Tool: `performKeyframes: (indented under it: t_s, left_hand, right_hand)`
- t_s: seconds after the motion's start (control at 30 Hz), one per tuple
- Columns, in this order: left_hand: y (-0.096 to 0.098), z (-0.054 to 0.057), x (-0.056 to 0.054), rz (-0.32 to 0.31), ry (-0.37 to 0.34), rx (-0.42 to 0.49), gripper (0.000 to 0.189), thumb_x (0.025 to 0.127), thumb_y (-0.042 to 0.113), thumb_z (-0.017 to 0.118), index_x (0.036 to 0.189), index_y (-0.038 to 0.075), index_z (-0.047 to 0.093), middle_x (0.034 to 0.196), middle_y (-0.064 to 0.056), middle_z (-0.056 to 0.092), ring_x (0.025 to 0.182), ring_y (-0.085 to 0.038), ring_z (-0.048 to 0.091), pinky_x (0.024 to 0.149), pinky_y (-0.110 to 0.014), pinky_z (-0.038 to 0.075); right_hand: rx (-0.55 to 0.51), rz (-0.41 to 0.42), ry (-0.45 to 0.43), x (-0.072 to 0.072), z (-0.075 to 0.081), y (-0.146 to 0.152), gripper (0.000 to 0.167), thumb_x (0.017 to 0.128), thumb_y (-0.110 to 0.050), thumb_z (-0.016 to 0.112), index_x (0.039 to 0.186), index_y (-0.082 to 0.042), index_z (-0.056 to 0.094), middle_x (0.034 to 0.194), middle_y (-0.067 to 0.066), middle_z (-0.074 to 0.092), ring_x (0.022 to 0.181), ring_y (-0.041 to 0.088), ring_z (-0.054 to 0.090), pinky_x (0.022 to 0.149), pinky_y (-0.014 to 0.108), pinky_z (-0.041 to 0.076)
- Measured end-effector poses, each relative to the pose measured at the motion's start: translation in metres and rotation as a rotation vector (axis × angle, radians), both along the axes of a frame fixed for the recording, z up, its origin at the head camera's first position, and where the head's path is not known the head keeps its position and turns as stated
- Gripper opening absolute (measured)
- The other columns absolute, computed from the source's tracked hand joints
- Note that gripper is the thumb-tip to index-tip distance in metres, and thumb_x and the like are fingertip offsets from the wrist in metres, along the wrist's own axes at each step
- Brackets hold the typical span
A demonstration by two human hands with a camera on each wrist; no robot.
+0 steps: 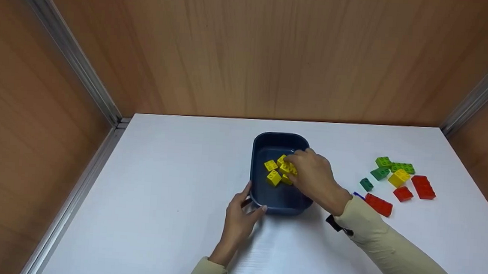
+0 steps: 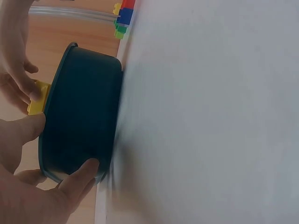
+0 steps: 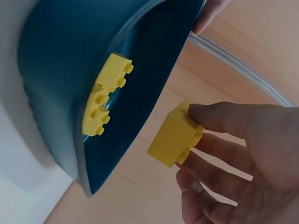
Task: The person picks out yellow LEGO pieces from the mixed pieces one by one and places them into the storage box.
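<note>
A dark blue plastic bin point(image 1: 280, 199) stands on the white table, with several yellow toy bricks point(image 1: 273, 177) lying in it. At the bin's near left corner, my left hand point(image 1: 239, 222) grips it with the thumb and fingers spread around the corner. Over the bin's right side, my right hand point(image 1: 312, 176) pinches a yellow toy brick point(image 3: 175, 135) between thumb and fingers. That brick is tilted and apart from the bricks inside, as the right wrist view shows. In the left wrist view the bin's wall point(image 2: 81, 112) hides its contents.
To the right lie loose toy bricks: several red ones, including a long red brick point(image 1: 379, 205), several green ones such as a small dark green brick point(image 1: 366, 184), one yellow brick point(image 1: 398, 178) and a partly hidden blue brick point(image 1: 358, 195). Wooden panels point(image 1: 275, 53) enclose the table.
</note>
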State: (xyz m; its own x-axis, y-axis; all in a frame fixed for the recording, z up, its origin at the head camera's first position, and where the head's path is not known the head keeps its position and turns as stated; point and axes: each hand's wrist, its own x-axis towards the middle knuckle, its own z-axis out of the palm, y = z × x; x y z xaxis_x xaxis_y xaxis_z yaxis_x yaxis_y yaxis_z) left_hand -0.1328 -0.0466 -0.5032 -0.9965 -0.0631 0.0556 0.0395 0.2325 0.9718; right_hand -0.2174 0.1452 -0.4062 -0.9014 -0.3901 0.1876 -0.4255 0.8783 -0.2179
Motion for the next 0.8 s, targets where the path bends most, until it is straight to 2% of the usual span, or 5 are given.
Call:
performKeyframes:
  t_s: [0.27, 0.63, 0.8]
  left_hand:
    - [0.000, -0.001, -0.001, -0.006, 0.007, 0.017, 0.079, 0.094, 0.008, 0.080, 0.161, -0.001, 0.040, 0.137, -0.023, 0.058, 0.136, -0.045, 0.056, 0.116, -0.052, 0.048]
    - [-0.001, -0.003, -0.002, -0.010, -0.006, 0.003, 0.078, 0.096, 0.009, 0.079, 0.161, 0.000, 0.039, 0.136, -0.021, 0.059, 0.136, -0.043, 0.056, 0.115, -0.051, 0.048]
    - [-0.001, -0.004, -0.002, -0.006, -0.005, 0.009, 0.079, 0.094, 0.009, 0.080, 0.161, -0.001, 0.039, 0.136, -0.022, 0.058, 0.136, -0.043, 0.056, 0.116, -0.051, 0.047]
  right_hand:
    - [0.032, 0.047, -0.036, -0.006, 0.003, -0.010, 0.037, 0.092, -0.022, 0.086, 0.124, -0.006, 0.078, 0.116, 0.013, 0.076, 0.100, 0.029, 0.066, 0.091, 0.047, 0.062]
    - [0.087, 0.095, -0.059, -0.015, 0.004, -0.022, 0.033, 0.092, -0.014, 0.084, 0.123, -0.004, 0.078, 0.117, 0.015, 0.076, 0.105, 0.031, 0.068, 0.094, 0.049, 0.062]
    - [0.111, 0.137, -0.025, -0.016, 0.003, -0.029, 0.031, 0.090, -0.014, 0.085, 0.119, -0.003, 0.080, 0.112, 0.015, 0.077, 0.098, 0.031, 0.069, 0.087, 0.048, 0.064]
